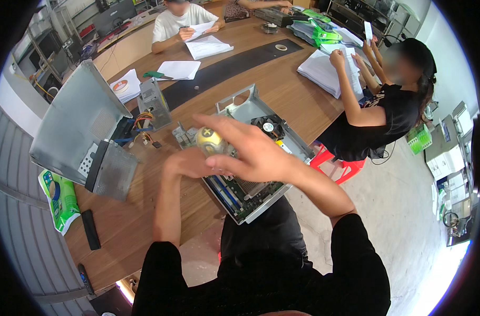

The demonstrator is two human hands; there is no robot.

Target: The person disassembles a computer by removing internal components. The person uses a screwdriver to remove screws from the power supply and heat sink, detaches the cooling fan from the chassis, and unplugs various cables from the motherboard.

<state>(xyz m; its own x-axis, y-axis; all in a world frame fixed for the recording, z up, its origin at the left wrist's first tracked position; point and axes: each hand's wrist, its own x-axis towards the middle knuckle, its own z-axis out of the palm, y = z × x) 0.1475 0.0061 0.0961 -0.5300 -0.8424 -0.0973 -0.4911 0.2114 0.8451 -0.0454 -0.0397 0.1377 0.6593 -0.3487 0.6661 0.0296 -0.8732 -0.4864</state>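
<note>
A screwdriver with a clear and yellow handle (209, 139) points its round butt end up toward me. My right hand (258, 152) is around this handle, which sits between thumb and stretched index finger. My left hand (186, 162) is close against the handle from the other side; its fingers are hidden behind the handle and my right hand. Both hands are over an open computer case (298, 138) at the table's near edge. Inside it, a circuit board (253, 203), blue and white memory slots (222, 190) and a black fan (269, 127) show.
To the left stand a metal case cover (76, 121) and a power supply (154, 102) with loose cables. A green packet (60, 200) and a black bar (90, 229) lie nearby. Papers (179, 70) are spread farther back. Two people handle sheets across the table and at right, beside a red stool (350, 167).
</note>
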